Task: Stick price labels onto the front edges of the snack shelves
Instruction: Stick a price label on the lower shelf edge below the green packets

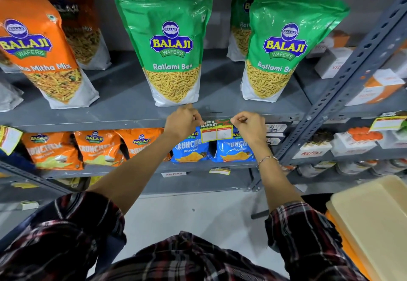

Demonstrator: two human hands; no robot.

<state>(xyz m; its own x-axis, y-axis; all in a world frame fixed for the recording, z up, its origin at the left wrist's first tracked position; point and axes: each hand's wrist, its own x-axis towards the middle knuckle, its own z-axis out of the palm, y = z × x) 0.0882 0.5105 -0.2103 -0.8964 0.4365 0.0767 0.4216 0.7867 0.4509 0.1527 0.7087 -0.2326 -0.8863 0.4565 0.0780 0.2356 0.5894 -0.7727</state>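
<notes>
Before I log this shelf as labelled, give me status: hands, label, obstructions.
Left hand and right hand both pinching the red-and-green paper price label. Label at the grey metal shelf edge. Nothing in the way.

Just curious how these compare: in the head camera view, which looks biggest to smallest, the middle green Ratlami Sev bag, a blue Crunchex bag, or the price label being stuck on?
1. Middle Ratlami Sev bag, clearly largest.
2. Blue Crunchex bag, partly hidden by the left hand.
3. Price label, smallest, pinched between both hands, the right hand on its other end.
</notes>
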